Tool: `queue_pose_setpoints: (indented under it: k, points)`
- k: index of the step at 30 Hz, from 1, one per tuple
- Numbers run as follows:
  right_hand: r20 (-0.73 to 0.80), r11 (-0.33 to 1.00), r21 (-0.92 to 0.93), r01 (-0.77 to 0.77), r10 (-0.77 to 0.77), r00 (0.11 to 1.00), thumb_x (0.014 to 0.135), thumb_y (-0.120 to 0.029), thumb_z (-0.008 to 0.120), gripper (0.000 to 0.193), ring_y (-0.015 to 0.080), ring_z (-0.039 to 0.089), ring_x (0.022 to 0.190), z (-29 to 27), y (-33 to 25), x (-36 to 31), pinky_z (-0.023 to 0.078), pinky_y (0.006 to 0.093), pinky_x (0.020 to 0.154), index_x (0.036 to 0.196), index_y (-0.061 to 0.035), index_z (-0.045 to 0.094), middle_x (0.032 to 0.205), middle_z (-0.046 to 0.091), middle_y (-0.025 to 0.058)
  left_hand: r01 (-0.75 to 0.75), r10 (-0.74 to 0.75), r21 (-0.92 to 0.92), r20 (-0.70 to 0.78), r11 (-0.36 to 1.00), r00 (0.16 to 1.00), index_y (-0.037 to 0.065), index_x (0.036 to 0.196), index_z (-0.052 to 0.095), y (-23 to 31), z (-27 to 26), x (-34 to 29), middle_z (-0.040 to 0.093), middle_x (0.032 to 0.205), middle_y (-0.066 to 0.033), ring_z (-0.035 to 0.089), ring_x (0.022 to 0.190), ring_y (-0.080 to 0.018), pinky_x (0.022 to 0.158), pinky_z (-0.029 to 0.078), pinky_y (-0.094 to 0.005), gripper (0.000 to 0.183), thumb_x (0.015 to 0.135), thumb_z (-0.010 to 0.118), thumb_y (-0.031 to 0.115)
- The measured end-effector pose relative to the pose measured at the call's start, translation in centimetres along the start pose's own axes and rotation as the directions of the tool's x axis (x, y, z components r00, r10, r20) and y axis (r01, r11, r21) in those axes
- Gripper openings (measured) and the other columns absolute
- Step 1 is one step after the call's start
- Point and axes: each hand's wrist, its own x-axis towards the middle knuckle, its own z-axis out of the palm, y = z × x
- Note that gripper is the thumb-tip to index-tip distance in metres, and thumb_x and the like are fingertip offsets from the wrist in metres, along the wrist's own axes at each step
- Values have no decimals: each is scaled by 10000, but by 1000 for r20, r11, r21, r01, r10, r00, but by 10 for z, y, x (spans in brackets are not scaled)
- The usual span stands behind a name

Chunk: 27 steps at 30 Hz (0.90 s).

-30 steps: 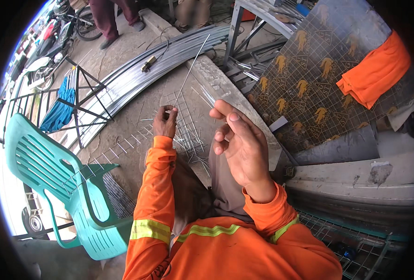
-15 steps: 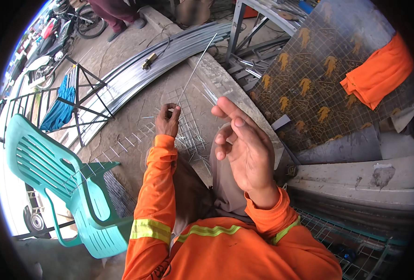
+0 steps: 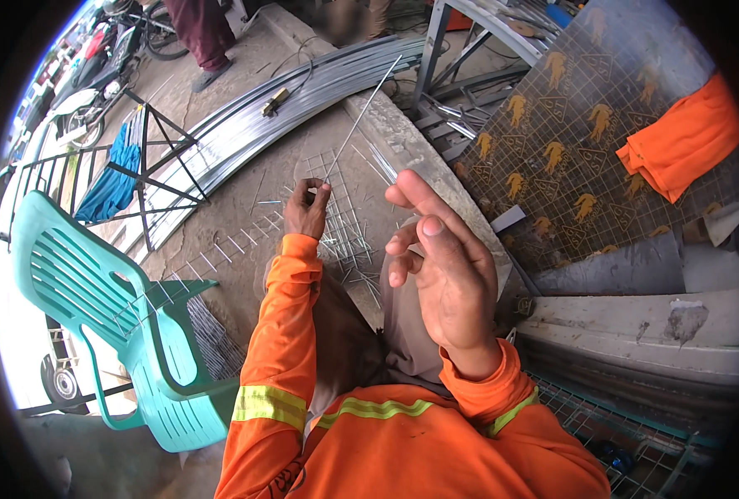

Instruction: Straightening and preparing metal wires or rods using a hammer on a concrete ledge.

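A thin steel rod (image 3: 361, 112) is pinched in the left hand's (image 3: 306, 208) fingers; the right hand (image 3: 440, 274) hangs spread, empty.

Bare concrete floor (image 3: 220, 224) is being left open beside the wire mesh (image 3: 344, 224); passage is being blocked leftward by a green plastic chair (image 3: 111, 316), rightward by a concrete ledge (image 3: 419, 158).

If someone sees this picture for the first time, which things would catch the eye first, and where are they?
The orange sleeves fill the lower middle; the right hand is raised open at the centre, holding nothing. Further away, the left hand pinches a thin wire that runs up and to the right, above a wire mesh lying on the concrete. A turquoise plastic chair stands at the left.
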Motion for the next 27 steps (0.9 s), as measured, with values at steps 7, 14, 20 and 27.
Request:
queue_pose_setpoints:
  k: [7, 14, 20, 27]
  points:
    - [-19, 948, 275, -159, 170, 985, 968, -177, 494, 417, 93, 547, 821, -6, -5, 4, 476, 219, 618, 1337, 15, 470, 1219, 556, 105, -57, 57, -16, 7, 998, 998, 88, 961, 635, -5, 10, 5, 565, 617, -38, 502, 565, -109, 544, 409, -280, 241, 869, 647, 310]
    - [-76, 990, -73, -121, 116, 990, 970, -319, 532, 285, 76, 550, 684, -42, 31, 0, 459, 222, 593, 904, -45, 576, 790, 589, 9, -72, 71, -14, -42, 997, 997, 64, 931, 630, 10, -5, -7, 495, 570, 4, 422, 530, -71, 504, 340, -250, 230, 874, 652, 285]
    - [-276, 956, -193, -222, 164, 947, 935, -284, 596, 235, 62, 549, 658, -120, 13, 57, 447, 206, 567, 983, -59, 553, 771, 587, 12, -121, 130, 93, -98, 988, 987, 54, 910, 636, -1, -10, 11, 464, 622, -16, 444, 579, -97, 539, 356, -256, 243, 851, 684, 285]
    - [-175, 621, -778, -96, -68, 982, 914, -184, 580, 219, 76, 547, 725, -238, 0, 240, 454, 225, 594, 1074, -43, 530, 845, 595, 20, -291, 295, 151, -9, 945, 955, 62, 892, 625, -22, 29, 80, 593, 755, -114, 591, 678, -235, 668, 465, -335, 205, 855, 665, 259]
